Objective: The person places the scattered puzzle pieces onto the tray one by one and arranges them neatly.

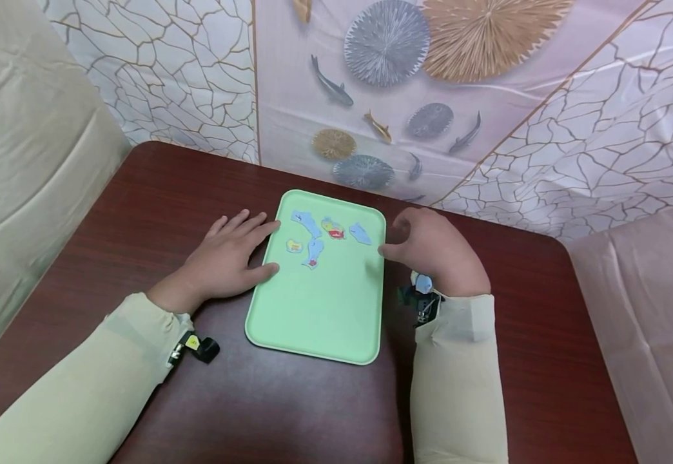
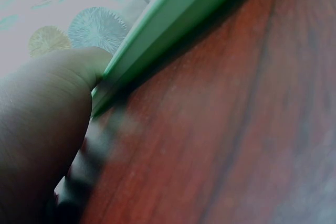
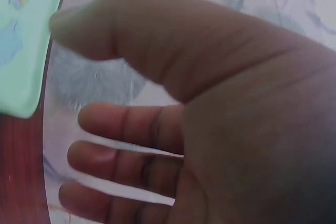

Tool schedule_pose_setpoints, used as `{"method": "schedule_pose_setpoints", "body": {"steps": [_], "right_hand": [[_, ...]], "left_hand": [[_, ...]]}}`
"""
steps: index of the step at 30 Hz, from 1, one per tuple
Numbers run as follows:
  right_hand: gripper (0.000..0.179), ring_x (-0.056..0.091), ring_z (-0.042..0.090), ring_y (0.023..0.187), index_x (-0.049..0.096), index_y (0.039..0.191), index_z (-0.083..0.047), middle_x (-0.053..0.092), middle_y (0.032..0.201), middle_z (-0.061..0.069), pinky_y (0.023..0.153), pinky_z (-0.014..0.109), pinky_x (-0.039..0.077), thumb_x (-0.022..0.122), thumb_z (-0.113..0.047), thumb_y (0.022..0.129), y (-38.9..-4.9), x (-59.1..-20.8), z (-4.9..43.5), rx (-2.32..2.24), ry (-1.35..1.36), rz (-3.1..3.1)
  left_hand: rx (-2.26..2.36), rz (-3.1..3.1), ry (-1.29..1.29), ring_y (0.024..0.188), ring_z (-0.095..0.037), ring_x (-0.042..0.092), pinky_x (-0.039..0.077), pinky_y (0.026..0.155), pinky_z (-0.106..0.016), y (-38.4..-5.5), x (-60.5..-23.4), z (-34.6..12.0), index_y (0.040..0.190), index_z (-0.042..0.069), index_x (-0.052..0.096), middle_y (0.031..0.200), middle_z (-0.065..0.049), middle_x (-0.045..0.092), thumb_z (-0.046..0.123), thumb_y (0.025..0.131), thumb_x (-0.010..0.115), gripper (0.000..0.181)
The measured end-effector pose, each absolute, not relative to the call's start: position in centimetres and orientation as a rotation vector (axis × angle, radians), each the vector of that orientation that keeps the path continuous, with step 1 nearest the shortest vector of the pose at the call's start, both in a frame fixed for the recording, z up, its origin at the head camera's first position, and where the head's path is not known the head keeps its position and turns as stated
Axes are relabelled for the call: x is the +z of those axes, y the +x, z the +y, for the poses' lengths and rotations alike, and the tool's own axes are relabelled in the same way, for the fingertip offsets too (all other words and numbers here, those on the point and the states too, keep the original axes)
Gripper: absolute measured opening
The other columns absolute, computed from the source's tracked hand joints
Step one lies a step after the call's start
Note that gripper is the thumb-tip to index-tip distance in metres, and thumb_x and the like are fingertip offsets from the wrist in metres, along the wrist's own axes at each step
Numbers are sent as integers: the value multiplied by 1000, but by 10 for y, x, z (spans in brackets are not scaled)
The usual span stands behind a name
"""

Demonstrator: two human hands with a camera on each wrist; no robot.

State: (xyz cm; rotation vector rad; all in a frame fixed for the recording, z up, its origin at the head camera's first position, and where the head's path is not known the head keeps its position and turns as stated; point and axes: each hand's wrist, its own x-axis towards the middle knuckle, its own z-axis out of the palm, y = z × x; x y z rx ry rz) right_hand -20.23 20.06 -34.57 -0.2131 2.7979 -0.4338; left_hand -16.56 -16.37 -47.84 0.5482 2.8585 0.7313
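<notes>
Pale-green rectangular tray [image 1: 325, 309] lying between your left grip [image 1: 223, 258] and right grip [image 1: 438, 248], both resting with fingers apart, at opposite edges

Table [image 1: 110, 212]: dark red-brown, wood grain, rounded far corners at 11 and 2 o'clock, dull shine toward 6. Directly on it: light green tray [image 1: 336, 309], rounded corners, raised rim, around mid-table, long sides running roughly 12 to 6, far end near the table's 12 o'clock edge.
</notes>
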Motion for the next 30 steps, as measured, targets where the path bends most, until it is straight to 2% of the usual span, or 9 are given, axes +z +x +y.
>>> {"method": "schedule_pose_setpoints", "body": {"steps": [3,5,7,12,14,18,20,24,30], "right_hand": [[61,72,33,74,65,144,-8,71,135,13,70,45,62,85,-38,96,-201,-343,211,-479,-66,2726],[63,71,33,64,61,147,-9,71,132,13,64,43,60,84,-39,97,-202,-342,219,-479,10,2680],[63,74,32,67,60,147,-10,72,128,14,70,43,60,84,-39,97,-203,-342,225,-450,33,2664],[64,75,31,91,64,145,-7,75,126,17,87,49,59,84,-40,94,-206,-347,241,-347,-27,2677],[64,74,30,95,65,143,-6,77,120,16,87,49,59,86,-39,92,-207,-349,246,-322,-45,2666],[56,72,28,89,67,129,-7,77,97,11,80,44,57,90,-35,87,-208,-355,252,-315,-44,2620],[51,71,27,88,67,123,-9,75,92,9,77,42,55,91,-34,85,-210,-359,254,-312,-40,2606],[51,68,28,95,66,122,-10,73,97,9,75,41,54,90,-35,85,-213,-366,259,-313,-13,2567],[65,65,33,114,64,134,-10,71,122,13,87,47,56,89,-41,83,-217,-376,263,-259,-13,2552]], "left_hand": [[731,2859,547,176,-45,14,8,138,-73,-165,-478,-164,180,29,31,188,-13,26,60,109,63,84],[729,2860,548,176,-45,14,8,138,-73,-165,-478,-164,180,29,31,188,-13,26,61,109,63,84],[726,2859,550,176,-45,13,8,138,-72,-165,-478,-164,180,29,30,188,-13,25,61,109,62,84],[728,2859,552,176,-45,14,8,138,-72,-166,-479,-165,180,28,31,188,-13,25,61,110,62,84],[726,2859,552,176,-45,14,8,138,-72,-166,-479,-165,180,28,31,188,-13,25,61,110,62,84],[723,2858,555,176,-45,14,8,138,-73,-166,-479,-165,180,29,30,188,-13,25,62,110,61,84],[724,2861,557,176,-45,14,9,138,-73,-166,-480,-165,180,29,30,188,-13,26,63,110,61,84],[727,2869,554,176,-44,14,9,138,-72,-166,-481,-165,180,29,31,188,-12,26,64,109,61,85],[726,2866,555,176,-44,14,9,138,-73,-166,-481,-165,180,30,30,188,-12,26,64,109,61,85]]}}
